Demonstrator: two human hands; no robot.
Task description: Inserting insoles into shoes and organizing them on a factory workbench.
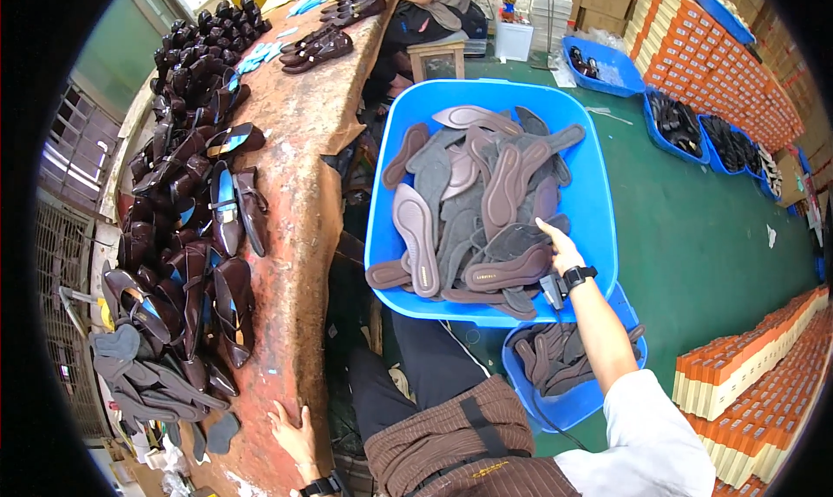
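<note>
A person seated at a long, worn reddish workbench (304,236) looks down at their own two hands. The right hand (560,250), with a black watch on the wrist, reaches into a large blue tub (599,193) heaped with grey and brown shoe insoles. Its fingers are curled down onto a brown insole (508,276) near the tub's near edge — whether they fully clamp it cannot be told, since the fingertips are hidden. This insole lies nearly flat, its long axis running left to right across the view, one end under the hand and the other pointing toward the person's left.

The left hand (291,432) rests open, fingers spread, on the near edge of the workbench, holding nothing.

A smaller blue tub (564,406) with more dark insoles sits just below the large one. Rows of dark brown flat shoes (200,236) cover the bench's left side. Stacks of orange boxes (746,367) stand on the green floor at right.
</note>
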